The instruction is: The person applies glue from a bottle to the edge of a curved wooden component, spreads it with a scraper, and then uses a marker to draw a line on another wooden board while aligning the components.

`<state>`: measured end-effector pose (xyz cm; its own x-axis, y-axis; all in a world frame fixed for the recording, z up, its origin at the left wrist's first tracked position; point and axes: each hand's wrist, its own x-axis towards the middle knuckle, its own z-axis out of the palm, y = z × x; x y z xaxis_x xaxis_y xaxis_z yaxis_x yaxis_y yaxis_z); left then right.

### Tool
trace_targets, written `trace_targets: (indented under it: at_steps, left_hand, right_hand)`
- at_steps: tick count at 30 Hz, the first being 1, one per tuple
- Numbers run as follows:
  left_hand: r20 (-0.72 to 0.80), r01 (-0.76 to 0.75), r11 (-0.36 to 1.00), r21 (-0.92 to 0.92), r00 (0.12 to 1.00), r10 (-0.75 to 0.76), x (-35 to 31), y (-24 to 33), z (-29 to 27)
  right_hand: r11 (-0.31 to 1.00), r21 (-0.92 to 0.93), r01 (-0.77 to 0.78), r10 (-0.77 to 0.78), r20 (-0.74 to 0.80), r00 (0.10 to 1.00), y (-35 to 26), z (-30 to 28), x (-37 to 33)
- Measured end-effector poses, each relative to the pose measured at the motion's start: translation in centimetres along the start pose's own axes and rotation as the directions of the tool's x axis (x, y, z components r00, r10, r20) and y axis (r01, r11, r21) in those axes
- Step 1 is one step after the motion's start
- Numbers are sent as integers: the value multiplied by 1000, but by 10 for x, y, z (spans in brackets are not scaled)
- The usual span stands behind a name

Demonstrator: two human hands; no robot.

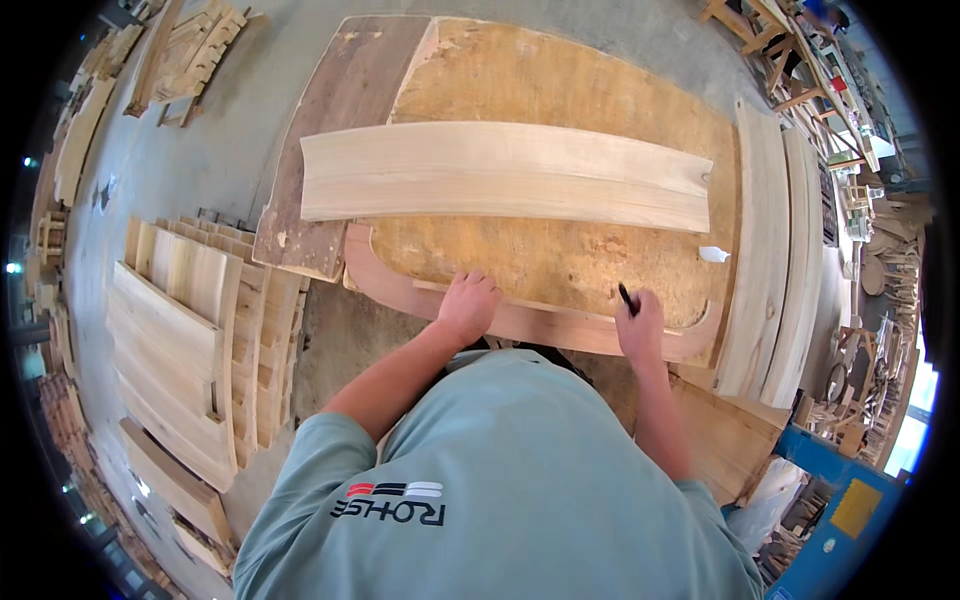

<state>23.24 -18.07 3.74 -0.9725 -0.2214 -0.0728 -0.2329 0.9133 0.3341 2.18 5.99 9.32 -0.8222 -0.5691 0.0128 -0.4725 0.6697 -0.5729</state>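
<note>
A reddish-brown curved wooden piece [400, 291], with upturned ends, lies along the near edge of the plywood worktop [520, 80]. A thin pale strip [560, 309] runs along its inner edge. My left hand [470, 306] rests on the left-middle of the curved piece, fingers together and bent over it; the fingertips are partly hidden. Toward its right end, my right hand [641, 326] is closed round a black pen [628, 299]. Which end of the pen points down I cannot tell. Farther back, a wide pale board [500, 178] lies across the worktop.
Beyond the right hand lies a small white object [713, 254]. Long planks [762, 250] flank the worktop on the right. Stacked wooden panels [170, 350] stand at the left. A blue machine frame [840, 510] is at the lower right, and a pallet-like wooden frame [198, 55] sits far left.
</note>
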Motion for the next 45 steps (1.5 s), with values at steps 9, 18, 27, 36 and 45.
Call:
trace_targets:
  at_steps: [9, 18, 27, 36, 45]
  left_hand:
    - [-51, 15, 998, -54, 999, -18, -9, -2, 13]
    - [158, 128, 985, 118, 977, -146, -7, 48, -7]
    - [-41, 149, 888, 436, 988, -146, -23, 36, 57]
    - [306, 203, 926, 319, 903, -303, 17, 81, -44]
    - [476, 234, 940, 249, 816, -329, 14, 90, -75]
  right_hand:
    - [944, -85, -319, 298, -196, 934, 97, -19, -99]
    - [722, -2, -691, 633, -399, 663, 206, -54, -85]
    - [675, 140, -725, 737, -64, 673, 257, -102, -10]
    - [474, 604, -641, 712, 164, 682, 312, -97, 8]
    - [156, 794, -587, 614, 388, 687, 292, -129, 30]
